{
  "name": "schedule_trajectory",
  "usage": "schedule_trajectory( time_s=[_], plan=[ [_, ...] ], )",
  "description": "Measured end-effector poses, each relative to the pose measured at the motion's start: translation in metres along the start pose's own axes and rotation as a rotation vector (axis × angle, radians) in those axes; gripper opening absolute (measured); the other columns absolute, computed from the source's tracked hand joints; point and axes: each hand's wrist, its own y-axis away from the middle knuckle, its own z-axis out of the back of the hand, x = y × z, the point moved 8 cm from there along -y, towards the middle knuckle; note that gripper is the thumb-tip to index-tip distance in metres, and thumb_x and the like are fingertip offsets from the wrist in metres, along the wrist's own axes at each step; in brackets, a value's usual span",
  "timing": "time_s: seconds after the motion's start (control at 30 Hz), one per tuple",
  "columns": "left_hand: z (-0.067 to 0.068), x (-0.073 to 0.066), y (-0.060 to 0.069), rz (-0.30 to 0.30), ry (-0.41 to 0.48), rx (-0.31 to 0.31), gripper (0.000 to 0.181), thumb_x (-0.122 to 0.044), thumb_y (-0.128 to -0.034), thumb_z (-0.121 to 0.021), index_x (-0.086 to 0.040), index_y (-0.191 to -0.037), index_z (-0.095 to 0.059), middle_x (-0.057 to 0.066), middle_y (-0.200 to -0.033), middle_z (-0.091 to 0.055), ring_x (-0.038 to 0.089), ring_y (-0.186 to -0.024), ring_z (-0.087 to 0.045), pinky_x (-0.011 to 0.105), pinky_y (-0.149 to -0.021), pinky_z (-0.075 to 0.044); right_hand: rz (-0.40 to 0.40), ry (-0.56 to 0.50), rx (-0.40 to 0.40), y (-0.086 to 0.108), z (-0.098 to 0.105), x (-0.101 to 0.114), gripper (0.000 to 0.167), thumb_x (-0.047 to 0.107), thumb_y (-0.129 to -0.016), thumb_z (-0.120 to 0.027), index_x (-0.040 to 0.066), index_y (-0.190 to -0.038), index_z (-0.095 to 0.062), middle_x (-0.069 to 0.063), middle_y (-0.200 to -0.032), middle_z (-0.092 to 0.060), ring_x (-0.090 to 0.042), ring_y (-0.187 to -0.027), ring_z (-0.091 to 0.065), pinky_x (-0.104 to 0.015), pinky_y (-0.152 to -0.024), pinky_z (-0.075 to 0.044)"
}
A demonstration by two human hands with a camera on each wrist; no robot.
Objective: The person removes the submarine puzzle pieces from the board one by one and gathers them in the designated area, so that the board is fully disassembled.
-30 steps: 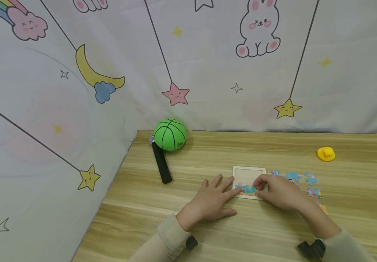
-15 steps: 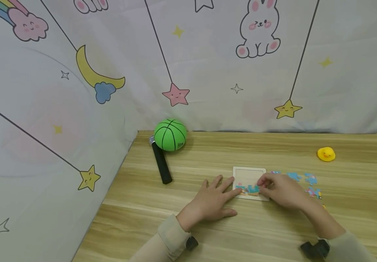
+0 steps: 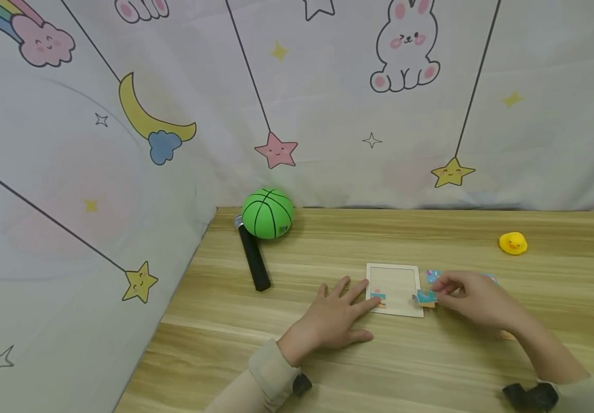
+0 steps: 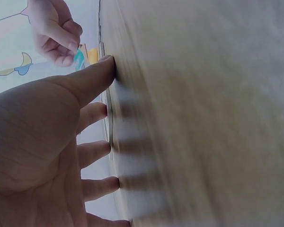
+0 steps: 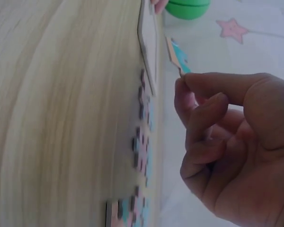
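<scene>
A puzzle piece (image 3: 425, 297), teal above and orange below, is pinched between the thumb and forefinger of my right hand (image 3: 475, 301). In the right wrist view that puzzle piece (image 5: 178, 56) hangs above the table, by the right edge of the puzzle tray. The pale square puzzle tray (image 3: 395, 281) lies flat, with a puzzle piece (image 3: 378, 296) in its lower left corner. My left hand (image 3: 330, 316) is spread flat at the tray's left side; its fingertips touch the rim and one reaches over the corner piece.
Several loose puzzle pieces (image 5: 142, 151) lie right of the tray, partly hidden by my right hand in the head view. A green ball (image 3: 268, 213) and a black microphone (image 3: 253, 255) are at the back left. A yellow rubber duck (image 3: 513, 243) sits at the back right.
My right hand has moved right and lifted the teal and orange puzzle piece out of the tray's bottom row. The left hand has stayed in place.
</scene>
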Motion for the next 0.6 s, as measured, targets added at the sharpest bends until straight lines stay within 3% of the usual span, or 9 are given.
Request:
schedule_trajectory(
  time_s=[0.27, 0.43, 0.6],
  plan=[
    [0.001, -0.001, 0.001, -0.006, -0.001, -0.006, 0.075, -0.069, -0.0997, -0.049, -0.042, -0.165, -0.025, -0.002, -0.173, -0.015, 0.035, -0.157, -0.018, 0.068, -0.111, -0.033, -0.007, 0.018, -0.009, 0.016, 0.015, -0.02, 0.009, 0.021, -0.099, -0.073, 0.014, -0.105, -0.073, 0.004, -0.097, -0.069, -0.008, -0.088, -0.062, -0.027, -0.074, -0.053],
    [0.001, 0.0, 0.001, -0.004, -0.003, -0.003, 0.075, -0.069, -0.0997, -0.049, -0.042, -0.165, -0.025, -0.002, -0.173, -0.016, 0.035, -0.157, -0.018, 0.068, -0.111, -0.033, -0.007, -0.001, 0.007, 0.029, 0.021, -0.031, 0.012, 0.021, -0.1, -0.073, 0.014, -0.109, -0.074, 0.003, -0.096, -0.069, -0.007, -0.081, -0.061, -0.027, -0.068, -0.052],
    [0.001, -0.001, 0.001, -0.005, -0.004, -0.001, 0.075, -0.069, -0.0998, -0.049, -0.042, -0.165, -0.025, -0.002, -0.173, -0.016, 0.035, -0.157, -0.018, 0.068, -0.111, -0.033, -0.015, -0.098, 0.06, 0.039, 0.022, -0.042, 0.017, 0.014, -0.101, -0.069, 0.004, -0.115, -0.071, -0.005, -0.097, -0.068, -0.011, -0.068, -0.061, -0.03, -0.058, -0.055]
  ],
)
